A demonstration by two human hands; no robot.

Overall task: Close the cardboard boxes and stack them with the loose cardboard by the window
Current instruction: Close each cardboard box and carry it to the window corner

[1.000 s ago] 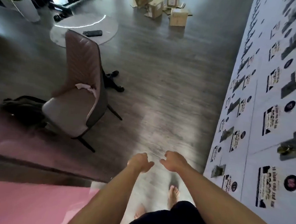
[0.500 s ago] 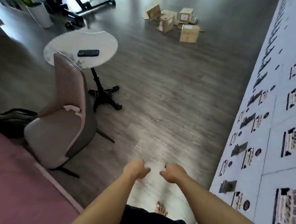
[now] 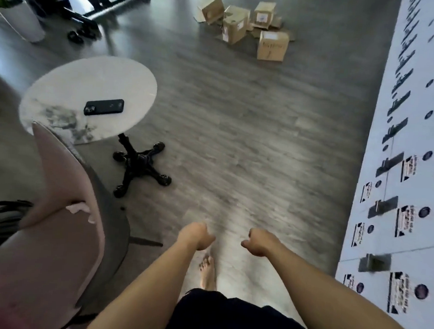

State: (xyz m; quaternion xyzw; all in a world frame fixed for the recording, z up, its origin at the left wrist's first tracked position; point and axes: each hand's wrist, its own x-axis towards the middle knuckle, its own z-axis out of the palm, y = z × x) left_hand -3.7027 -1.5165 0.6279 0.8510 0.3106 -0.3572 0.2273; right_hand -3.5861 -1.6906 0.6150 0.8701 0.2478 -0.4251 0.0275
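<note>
Several brown cardboard boxes lie in a cluster on the grey wood floor at the far top of the head view. The nearest box (image 3: pixel 272 45) stands closed, another box (image 3: pixel 234 28) sits tilted behind it, and a third box (image 3: pixel 212 9) lies on its side with its flaps open. Flat loose cardboard (image 3: pixel 254 34) lies among them. My left hand (image 3: pixel 196 235) and my right hand (image 3: pixel 259 242) are held out low in front of me, fingers curled, holding nothing, far from the boxes.
A round white table (image 3: pixel 63 88) with a black phone (image 3: pixel 104 106) stands on the left, and a pink chair (image 3: pixel 63 205) is close at my left. White panels with labels (image 3: pixel 413 176) line the right. A white plant pot (image 3: pixel 19 20) and a black stand (image 3: pixel 106 0) sit top left.
I have moved forward across the floor: the boxes appear nearer and larger, the chair has slid back to my left, and the table is now fully in view. Both hands stay curled and empty.
</note>
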